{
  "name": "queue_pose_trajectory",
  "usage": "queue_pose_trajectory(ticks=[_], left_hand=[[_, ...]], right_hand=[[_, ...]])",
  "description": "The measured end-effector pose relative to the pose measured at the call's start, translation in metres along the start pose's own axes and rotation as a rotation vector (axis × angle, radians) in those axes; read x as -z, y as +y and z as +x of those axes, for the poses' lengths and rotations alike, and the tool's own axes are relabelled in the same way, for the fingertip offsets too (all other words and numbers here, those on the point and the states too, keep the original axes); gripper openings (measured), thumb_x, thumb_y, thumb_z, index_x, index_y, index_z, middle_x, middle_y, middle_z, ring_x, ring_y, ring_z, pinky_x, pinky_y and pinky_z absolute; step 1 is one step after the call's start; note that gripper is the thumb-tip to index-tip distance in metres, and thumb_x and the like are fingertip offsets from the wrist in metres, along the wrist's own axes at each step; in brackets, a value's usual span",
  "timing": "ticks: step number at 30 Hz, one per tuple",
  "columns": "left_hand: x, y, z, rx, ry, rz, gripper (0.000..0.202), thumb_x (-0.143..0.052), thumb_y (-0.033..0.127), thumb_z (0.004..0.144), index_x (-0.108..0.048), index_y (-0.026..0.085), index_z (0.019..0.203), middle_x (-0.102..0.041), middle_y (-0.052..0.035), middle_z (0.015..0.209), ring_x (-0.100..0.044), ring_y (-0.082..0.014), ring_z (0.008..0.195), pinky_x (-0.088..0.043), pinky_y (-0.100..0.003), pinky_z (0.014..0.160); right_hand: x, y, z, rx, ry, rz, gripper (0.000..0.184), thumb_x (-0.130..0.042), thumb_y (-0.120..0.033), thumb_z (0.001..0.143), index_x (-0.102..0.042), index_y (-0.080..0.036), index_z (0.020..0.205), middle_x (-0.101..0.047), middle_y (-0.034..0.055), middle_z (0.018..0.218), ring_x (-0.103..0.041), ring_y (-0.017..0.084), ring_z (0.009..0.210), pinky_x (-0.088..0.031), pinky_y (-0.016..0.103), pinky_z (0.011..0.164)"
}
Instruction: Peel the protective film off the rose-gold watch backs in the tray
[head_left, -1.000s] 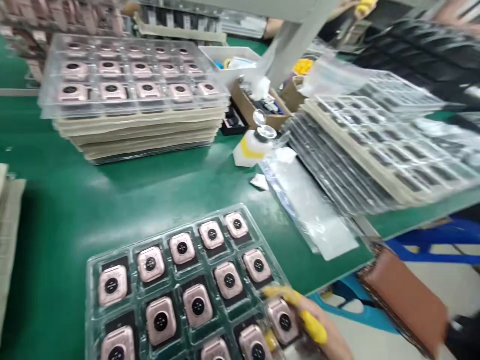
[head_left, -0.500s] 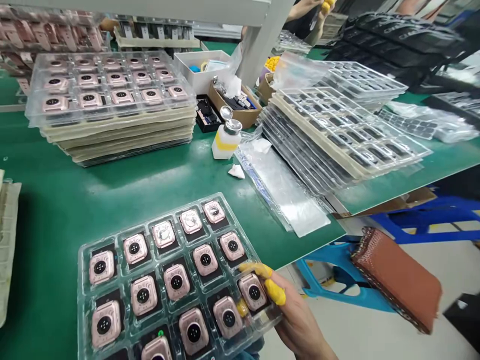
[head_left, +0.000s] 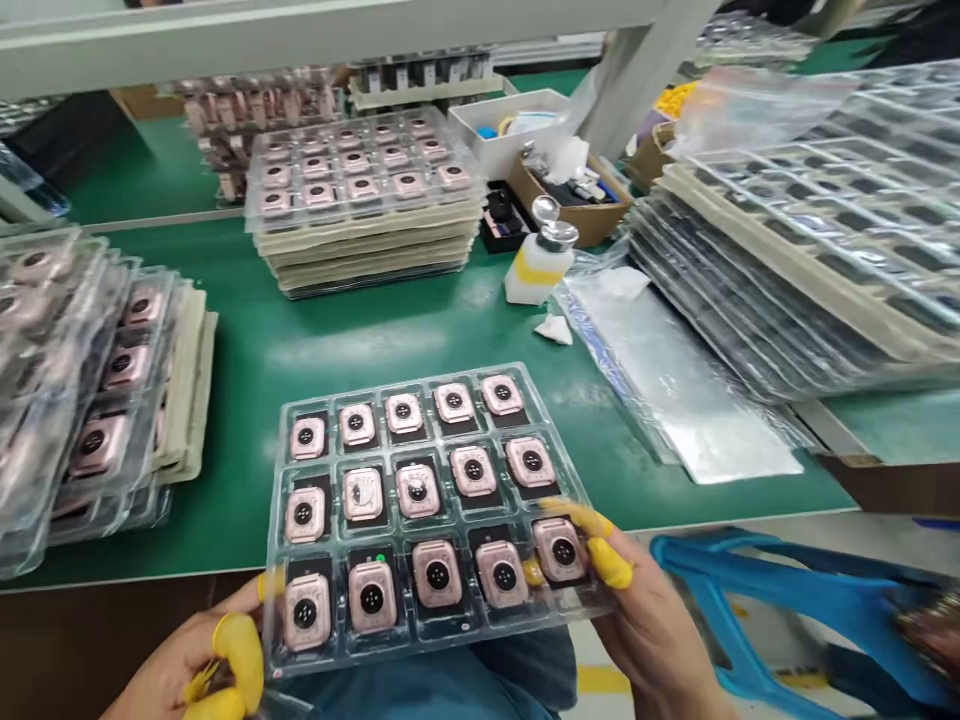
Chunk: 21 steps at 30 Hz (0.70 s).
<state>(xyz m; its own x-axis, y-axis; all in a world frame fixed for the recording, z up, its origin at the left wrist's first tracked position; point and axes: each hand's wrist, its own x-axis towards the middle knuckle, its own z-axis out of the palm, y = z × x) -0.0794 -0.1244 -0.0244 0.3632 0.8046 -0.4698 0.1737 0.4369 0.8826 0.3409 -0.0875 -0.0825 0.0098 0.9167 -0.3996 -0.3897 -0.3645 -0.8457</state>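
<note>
While both hands grip it — left [head_left: 199,660], right [head_left: 645,625] — tray [head_left: 420,500] carries 15 watch cases [head_left: 437,573].

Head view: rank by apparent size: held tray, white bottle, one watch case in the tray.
1. tray: largest by far, and nearest the camera.
2. bottle: farther back, yet it looks bigger than a single case.
3. watch case: smallest.
</note>
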Motion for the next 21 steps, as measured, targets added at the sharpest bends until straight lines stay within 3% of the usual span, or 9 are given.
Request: queue_pose_trajectory(ticks=[6,14,18,21], left_hand=[[-0.009,0.016,0.007,-0.191,-0.077,0.005,0.035,-0.068,0.054,0.091,-0.072,0.021,0.078,-0.056,-0.0090,0.149,-0.061,-0.0340,0.118,-0.052,-0.042,0.094],[-0.007,0.006,0.001,-0.123,-0.029,0.140,0.028,-0.072,0.046,0.087,-0.072,0.021,0.076,-0.056,-0.0118,0.148,-0.054,-0.0381,0.130,-0.051,-0.042,0.096],[-0.011,0.018,0.002,-0.217,-0.045,0.050,0.035,-0.070,0.054,0.088,-0.072,0.021,0.075,-0.053,-0.0112,0.151,-0.055,-0.0397,0.131,-0.051,-0.044,0.095],[-0.020,0.041,0.009,-0.310,-0.041,-0.085,0.036,-0.070,0.054,0.089,-0.074,0.021,0.074,-0.053,-0.0108,0.152,-0.059,-0.0387,0.125,-0.050,-0.046,0.097]], right_hand=[[0.012,0.011,0.001,-0.012,0.001,-0.019,0.040,-0.079,-0.053,0.082,-0.080,-0.029,0.114,-0.081,0.0124,0.107,-0.078,0.033,0.091,-0.064,0.042,0.078],[0.011,0.011,-0.008,0.009,0.060,-0.032,0.047,-0.082,-0.060,0.074,-0.082,-0.026,0.106,-0.082,0.0142,0.100,-0.078,0.035,0.084,-0.065,0.045,0.073],[0.007,-0.006,-0.017,0.010,0.072,-0.054,0.047,-0.084,-0.057,0.072,-0.082,-0.024,0.105,-0.081,0.0149,0.098,-0.078,0.033,0.079,-0.065,0.041,0.065],[-0.002,-0.038,-0.013,0.094,0.099,-0.087,0.045,-0.082,-0.056,0.075,-0.082,-0.024,0.107,-0.081,0.0138,0.096,-0.077,0.032,0.077,-0.065,0.039,0.065]])
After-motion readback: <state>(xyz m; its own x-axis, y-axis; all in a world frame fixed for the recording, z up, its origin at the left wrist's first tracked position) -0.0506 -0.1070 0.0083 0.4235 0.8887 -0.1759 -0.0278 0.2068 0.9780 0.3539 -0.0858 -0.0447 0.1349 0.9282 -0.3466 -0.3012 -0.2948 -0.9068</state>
